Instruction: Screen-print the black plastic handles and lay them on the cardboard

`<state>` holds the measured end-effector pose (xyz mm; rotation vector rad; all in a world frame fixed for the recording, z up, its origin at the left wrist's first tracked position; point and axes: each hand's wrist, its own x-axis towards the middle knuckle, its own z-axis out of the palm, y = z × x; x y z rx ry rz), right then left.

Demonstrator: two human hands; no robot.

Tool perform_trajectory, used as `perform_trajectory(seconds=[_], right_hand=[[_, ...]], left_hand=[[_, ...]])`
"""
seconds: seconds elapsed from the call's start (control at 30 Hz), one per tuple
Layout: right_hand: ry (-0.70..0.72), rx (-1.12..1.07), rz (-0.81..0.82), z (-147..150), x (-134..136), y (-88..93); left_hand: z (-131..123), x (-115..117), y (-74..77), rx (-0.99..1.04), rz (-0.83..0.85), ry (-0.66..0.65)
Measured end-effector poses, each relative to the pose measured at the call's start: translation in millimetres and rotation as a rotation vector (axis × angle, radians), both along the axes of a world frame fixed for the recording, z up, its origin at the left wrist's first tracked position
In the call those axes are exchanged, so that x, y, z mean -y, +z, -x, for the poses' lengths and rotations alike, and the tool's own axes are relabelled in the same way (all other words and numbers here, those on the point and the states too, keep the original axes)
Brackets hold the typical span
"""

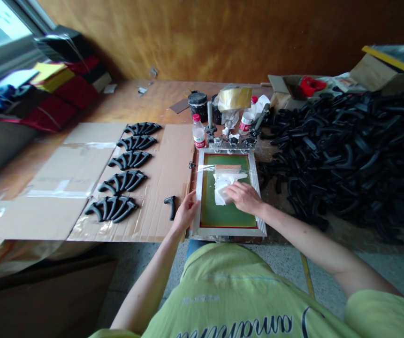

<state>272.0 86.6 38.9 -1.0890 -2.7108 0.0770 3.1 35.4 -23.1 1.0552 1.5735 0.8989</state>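
The right hand (244, 198) hides part of the white cloth (223, 188).

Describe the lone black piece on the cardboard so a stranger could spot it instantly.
On the brown cardboard sheet atop the wooden table, look beside the person's left hand, just left of the silver-framed green screen. There lies a small black hook-shaped piece. Unlike the five fanned rows of black pieces farther left, it lies alone.

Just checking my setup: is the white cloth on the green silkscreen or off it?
On it: the crumpled white cloth lies on the green screen mesh of the silver-framed screen, with the right hand pressing on it.
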Motion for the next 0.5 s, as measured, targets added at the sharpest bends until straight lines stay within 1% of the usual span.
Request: perform_trajectory(seconds=[0.1,0.17,0.23,0.3,0.33,0.4,0.43,0.5], right_hand=[[0.073,-0.015,0.011,-3.8,19.6,-10.6],[0.099,-0.019,0.06,-6.0,20.5,-7.6],[0.039,-0.041,0.085,-2.8,7.1,2.8],[-0.087,-0.092,0.074,3.9,-16.1,17.7],[-0.155,-0.121,0.058,6.1,-29.1,26.0],[-0.283,-0.194,0.013,1.8,-54.0,42.0],[-0.348,-0.245,-0.014,-6.4,-64.7,48.8],[-0.492,-0.377,-0.066,-34.0,-80.4,56.9]], left_hand=[[-1.8,1.0,2.1,0.043,-0.003,0.0],[-2.4,1.1,2.7,0.061,0.001,-0.004],[-1.2,0.4,5.1,0.081,0.01,-0.013],[1.9,-1.0,12.9,0.112,0.012,-0.05],[4.1,-1.9,19.7,0.129,0.009,-0.072],[8.2,-4.3,39.3,0.169,0.014,-0.106],[9.6,-6.0,51.4,0.192,0.017,-0.11],[9.9,-11.3,78.0,0.248,0.009,-0.077]])
